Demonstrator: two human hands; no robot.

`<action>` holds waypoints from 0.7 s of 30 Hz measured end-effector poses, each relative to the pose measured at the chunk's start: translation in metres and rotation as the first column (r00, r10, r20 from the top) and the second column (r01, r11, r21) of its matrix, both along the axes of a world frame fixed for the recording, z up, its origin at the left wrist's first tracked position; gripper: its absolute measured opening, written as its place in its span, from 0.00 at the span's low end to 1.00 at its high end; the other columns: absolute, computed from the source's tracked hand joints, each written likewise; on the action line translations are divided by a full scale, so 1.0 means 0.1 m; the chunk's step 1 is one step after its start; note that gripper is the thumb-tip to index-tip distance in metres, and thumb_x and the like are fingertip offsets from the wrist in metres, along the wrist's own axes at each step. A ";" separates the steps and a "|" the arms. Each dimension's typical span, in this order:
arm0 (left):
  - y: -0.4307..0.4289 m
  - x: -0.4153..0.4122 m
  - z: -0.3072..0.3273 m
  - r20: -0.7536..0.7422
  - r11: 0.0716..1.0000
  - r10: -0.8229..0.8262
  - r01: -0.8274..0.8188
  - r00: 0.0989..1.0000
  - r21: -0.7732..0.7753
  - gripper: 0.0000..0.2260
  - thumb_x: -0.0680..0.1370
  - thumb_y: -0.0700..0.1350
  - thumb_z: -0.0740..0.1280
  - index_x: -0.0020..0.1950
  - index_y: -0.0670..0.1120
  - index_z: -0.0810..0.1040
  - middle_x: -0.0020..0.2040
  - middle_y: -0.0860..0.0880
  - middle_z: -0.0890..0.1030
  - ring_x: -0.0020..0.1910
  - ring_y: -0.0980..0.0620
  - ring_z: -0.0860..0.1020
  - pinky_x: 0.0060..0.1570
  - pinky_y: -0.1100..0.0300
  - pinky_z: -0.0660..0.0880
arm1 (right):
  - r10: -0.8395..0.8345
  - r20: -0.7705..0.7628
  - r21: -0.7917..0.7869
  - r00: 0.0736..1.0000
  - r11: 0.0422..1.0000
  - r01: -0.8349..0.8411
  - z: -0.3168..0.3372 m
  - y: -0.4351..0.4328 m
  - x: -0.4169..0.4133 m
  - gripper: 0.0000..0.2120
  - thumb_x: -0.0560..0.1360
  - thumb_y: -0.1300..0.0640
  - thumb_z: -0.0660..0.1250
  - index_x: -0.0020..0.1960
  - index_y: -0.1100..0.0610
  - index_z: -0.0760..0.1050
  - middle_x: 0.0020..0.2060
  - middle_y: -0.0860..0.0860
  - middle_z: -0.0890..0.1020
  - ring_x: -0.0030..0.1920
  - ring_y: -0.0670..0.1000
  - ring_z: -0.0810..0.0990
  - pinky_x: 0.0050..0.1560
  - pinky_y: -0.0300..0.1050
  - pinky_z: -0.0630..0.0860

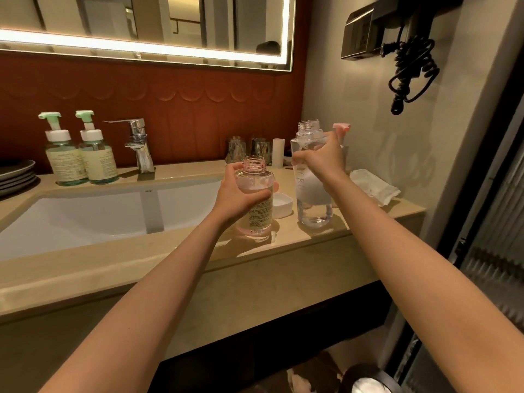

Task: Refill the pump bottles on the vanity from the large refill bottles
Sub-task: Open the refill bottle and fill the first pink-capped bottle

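Here's the wide beige vanity counter [326, 242] running across the view, with a lit mirror [113, 18] above it and the white sink basin [85, 217] sunk in at the left. High on the right wall hangs a dark hair dryer [411, 52] with its coiled cord dangling. Both bare arms reach in and both hands are busy. The right hand [320, 157] is wrapped around the upper body of the tall clear bottle [312, 205]. That bottle stands upright on the counter to the right of the basin, its threaded neck uncapped and white showing through its middle. The left hand [241, 194] is curled round the smaller pink-tinted bottle [256, 219]. It is also upright with an open neck, near the counter's front edge, just left of the tall one and apart from it. Over at the far left, two green pump bottles [66, 163] stand side by side against the red-brown wall with their pumps on, next to the chrome faucet [139, 143]. Grey plates [17, 174] are stacked at the left edge, and a folded white cloth [374, 185] lies at the right end. Two glasses [235, 151] and a white cylinder [278, 151] line the back wall. A small white dish [282, 204] sits just behind the pink-tinted bottle. Tiniest of all, a pink pump head [341, 126] peeks out beyond the right hand, and what it sits on is hidden.
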State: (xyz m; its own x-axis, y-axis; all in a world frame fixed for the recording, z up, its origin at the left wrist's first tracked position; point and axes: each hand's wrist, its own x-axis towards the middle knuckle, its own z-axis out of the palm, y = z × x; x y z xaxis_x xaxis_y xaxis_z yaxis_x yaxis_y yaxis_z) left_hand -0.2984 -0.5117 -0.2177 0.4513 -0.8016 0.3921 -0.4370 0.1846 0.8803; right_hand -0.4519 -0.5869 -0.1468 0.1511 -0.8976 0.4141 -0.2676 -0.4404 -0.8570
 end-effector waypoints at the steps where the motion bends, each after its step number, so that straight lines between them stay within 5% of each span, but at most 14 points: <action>1: 0.00 0.00 0.00 0.002 1.000 0.001 -0.001 1.000 0.003 0.36 0.68 0.45 0.76 0.69 0.49 0.60 0.68 0.45 0.69 0.64 0.46 0.70 0.62 0.52 0.70 | -0.004 0.009 0.014 1.000 1.000 0.004 -0.01 -0.03 -0.01 0.32 0.68 0.62 0.72 0.67 0.58 0.60 0.47 0.45 0.70 0.52 0.49 0.69 0.50 0.42 0.67; 5: -0.01 0.00 0.00 0.009 1.000 -0.001 0.001 1.000 0.001 0.36 0.68 0.44 0.76 0.70 0.49 0.60 0.68 0.46 0.69 0.64 0.46 0.70 0.60 0.54 0.69 | -0.067 0.079 0.054 0.995 0.997 0.063 -0.07 -0.15 -0.01 0.42 0.65 0.59 0.74 0.73 0.54 0.56 0.66 0.55 0.69 0.65 0.55 0.68 0.59 0.46 0.67; 13: -0.01 0.06 -0.02 -0.018 0.999 -0.046 0.046 0.999 0.023 0.38 0.66 0.47 0.77 0.70 0.50 0.59 0.68 0.46 0.69 0.65 0.46 0.70 0.65 0.47 0.69 | -0.146 0.038 -0.023 0.989 0.989 0.147 -0.17 -0.18 0.04 0.48 0.65 0.51 0.77 0.74 0.56 0.51 0.68 0.59 0.60 0.69 0.57 0.61 0.69 0.50 0.62; 21: 0.02 0.01 0.00 0.027 0.999 -0.026 0.025 0.999 0.020 0.41 0.64 0.48 0.79 0.70 0.49 0.59 0.69 0.46 0.69 0.66 0.47 0.69 0.64 0.51 0.70 | -0.205 -0.050 -0.149 0.977 0.969 0.196 -0.25 -0.14 0.00 0.58 0.63 0.47 0.78 0.76 0.61 0.41 0.73 0.59 0.52 0.72 0.57 0.54 0.70 0.49 0.58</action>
